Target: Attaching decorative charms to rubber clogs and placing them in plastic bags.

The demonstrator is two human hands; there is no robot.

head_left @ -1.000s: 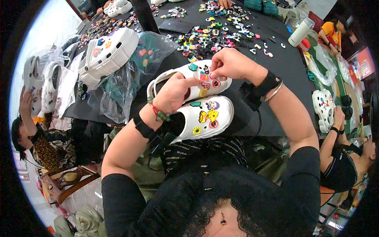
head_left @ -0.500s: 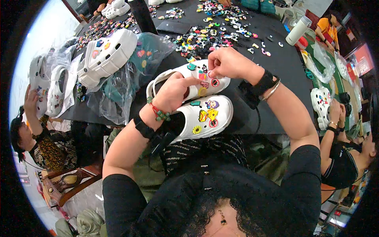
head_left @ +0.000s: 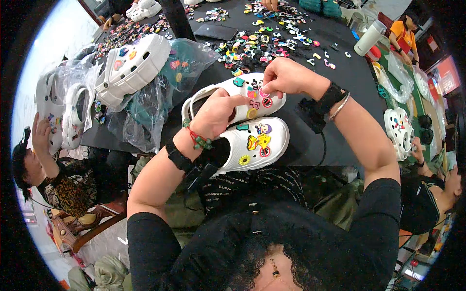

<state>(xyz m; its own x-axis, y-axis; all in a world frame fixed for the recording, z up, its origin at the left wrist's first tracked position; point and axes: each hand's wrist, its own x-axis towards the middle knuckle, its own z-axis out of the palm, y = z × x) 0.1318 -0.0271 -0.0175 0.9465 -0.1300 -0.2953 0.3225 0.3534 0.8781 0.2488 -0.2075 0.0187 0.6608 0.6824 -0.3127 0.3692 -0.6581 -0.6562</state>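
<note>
A white clog [head_left: 268, 80] lies sideways on the black table, with colourful charms on its toe part. My left hand [head_left: 219, 112] is closed around its opening, index finger and thumb reaching over the upper. My right hand [head_left: 287, 77] pinches a small pink charm [head_left: 262, 92] against the clog's top; the fingertips partly cover it. Other charms sit around that spot, among them a round red-and-black one [head_left: 267, 102] and a yellow ring-shaped one [head_left: 252, 113]. Nearer to me lies a second white clog [head_left: 279, 138], also bearing charms, untouched by either hand.
Many loose charms [head_left: 272, 43] spread across the far table [head_left: 342, 121]. At left, a white clog [head_left: 133, 68] rests by clear plastic bags [head_left: 145, 121]; a black post [head_left: 176, 19] rises behind. A pale bottle [head_left: 370, 38] stands far right. Co-workers sit left and right, hands on clogs.
Both hands keep their hold, with little movement at the charm. The view has shifted slightly. At the right, a co-worker's hand has moved lower along a white clog.
</note>
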